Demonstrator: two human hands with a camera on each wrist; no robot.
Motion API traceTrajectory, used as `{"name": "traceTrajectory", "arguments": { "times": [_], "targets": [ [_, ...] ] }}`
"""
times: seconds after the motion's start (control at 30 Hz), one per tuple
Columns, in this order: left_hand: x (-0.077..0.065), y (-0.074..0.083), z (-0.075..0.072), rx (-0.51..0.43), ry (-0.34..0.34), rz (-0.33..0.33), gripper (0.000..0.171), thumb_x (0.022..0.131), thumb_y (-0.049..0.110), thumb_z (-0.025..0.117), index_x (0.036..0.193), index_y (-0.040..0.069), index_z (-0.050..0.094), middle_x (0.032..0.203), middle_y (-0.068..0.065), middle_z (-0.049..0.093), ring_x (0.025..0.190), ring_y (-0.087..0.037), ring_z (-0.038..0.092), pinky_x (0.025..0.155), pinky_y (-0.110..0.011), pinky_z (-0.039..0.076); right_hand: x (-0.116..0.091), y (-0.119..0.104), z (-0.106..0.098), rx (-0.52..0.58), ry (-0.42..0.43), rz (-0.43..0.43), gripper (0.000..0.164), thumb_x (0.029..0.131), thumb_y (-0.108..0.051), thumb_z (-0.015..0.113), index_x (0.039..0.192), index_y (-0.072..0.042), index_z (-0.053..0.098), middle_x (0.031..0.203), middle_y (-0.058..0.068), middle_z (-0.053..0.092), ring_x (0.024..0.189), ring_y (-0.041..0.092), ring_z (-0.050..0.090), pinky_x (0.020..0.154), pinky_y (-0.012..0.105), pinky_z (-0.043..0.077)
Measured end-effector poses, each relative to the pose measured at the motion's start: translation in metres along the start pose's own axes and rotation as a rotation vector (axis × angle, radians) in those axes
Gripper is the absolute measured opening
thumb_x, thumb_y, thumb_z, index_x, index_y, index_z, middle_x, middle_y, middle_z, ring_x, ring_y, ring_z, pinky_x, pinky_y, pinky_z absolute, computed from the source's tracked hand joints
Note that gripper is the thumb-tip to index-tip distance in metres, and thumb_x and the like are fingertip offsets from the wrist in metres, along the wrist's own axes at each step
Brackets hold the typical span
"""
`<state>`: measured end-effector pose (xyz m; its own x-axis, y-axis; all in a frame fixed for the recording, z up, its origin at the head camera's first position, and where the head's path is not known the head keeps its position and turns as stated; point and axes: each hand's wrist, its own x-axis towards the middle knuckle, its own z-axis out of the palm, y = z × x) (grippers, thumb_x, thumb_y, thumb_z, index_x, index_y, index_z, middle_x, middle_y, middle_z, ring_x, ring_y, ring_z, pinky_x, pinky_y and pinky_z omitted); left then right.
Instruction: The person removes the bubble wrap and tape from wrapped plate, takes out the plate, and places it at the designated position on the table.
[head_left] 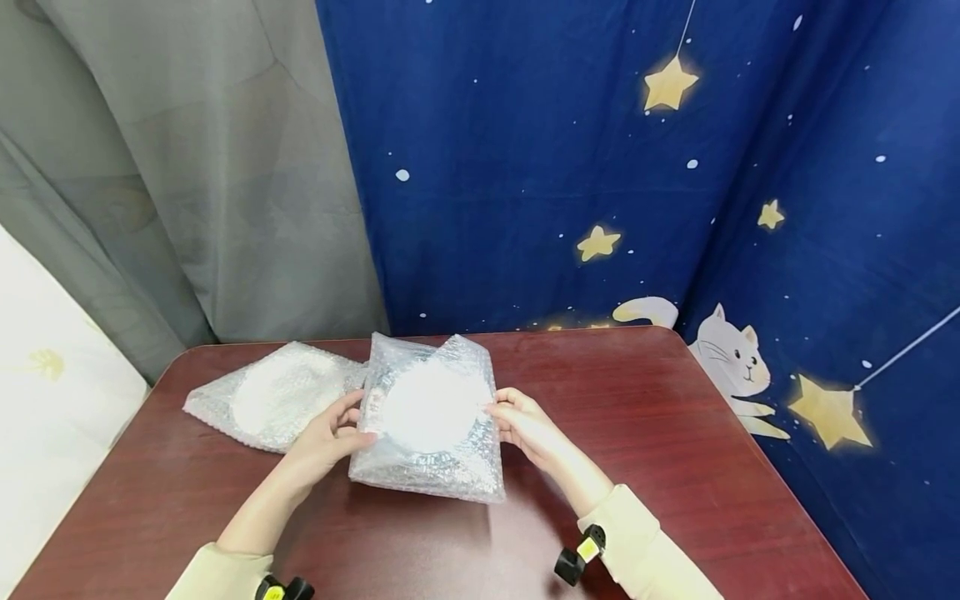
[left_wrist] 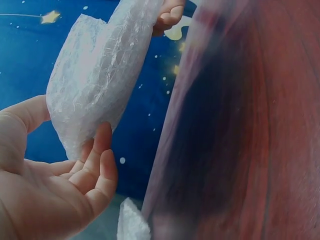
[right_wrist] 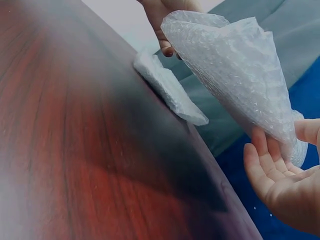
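Observation:
Both hands hold a bubble-wrapped packet (head_left: 427, 417) up off the table, one at each side. Through its wrap shows a bright white round thing, washed out by glare. My left hand (head_left: 322, 442) pinches the left edge, thumb on the near face and fingers behind. The right hand (head_left: 528, 429) grips the right edge the same way, its fingertips under the wrap in the right wrist view. Loose folds of bubble wrap (left_wrist: 95, 75) stand out in the left wrist view. What is inside the packet is hidden by the layers.
Another bubble-wrapped packet (head_left: 288, 396) with a pale round content lies on the table at the back left, right behind the left hand. The dark red table (head_left: 637, 442) ends at a grey curtain (head_left: 217, 192) and a blue starry curtain (head_left: 510, 167).

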<state>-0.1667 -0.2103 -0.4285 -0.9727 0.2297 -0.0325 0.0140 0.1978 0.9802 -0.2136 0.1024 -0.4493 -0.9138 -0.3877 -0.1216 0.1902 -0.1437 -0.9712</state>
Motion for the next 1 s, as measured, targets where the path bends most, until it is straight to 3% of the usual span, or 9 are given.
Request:
{"name": "traceTrajectory", "arguments": {
  "times": [0.4,1.0],
  "targets": [
    [0.006,-0.01,0.023,-0.068,-0.01,0.011,0.079,0.084,0.002,0.069,0.148,-0.002,0.024,0.112,-0.019,0.054,0.081,-0.014,0.061,0.077,-0.024,0.047,-0.015,0.009,-0.021,-0.029,0.027,-0.007,0.015,0.093,-0.006,0.055,0.102,-0.002,0.044,0.083,0.002,0.054,0.063,0.009,0.048,0.062,0.025,0.045],
    [0.023,-0.023,0.046,-0.054,-0.006,-0.021,0.083,0.082,0.003,0.073,0.149,0.001,0.024,0.11,-0.018,0.056,0.079,-0.017,0.061,0.072,-0.027,0.049,-0.018,0.019,-0.047,-0.109,0.06,-0.026,0.023,0.091,-0.003,0.056,0.109,0.008,0.046,0.083,0.002,0.057,0.066,0.007,0.052,0.062,0.023,0.047]
  ]
}}
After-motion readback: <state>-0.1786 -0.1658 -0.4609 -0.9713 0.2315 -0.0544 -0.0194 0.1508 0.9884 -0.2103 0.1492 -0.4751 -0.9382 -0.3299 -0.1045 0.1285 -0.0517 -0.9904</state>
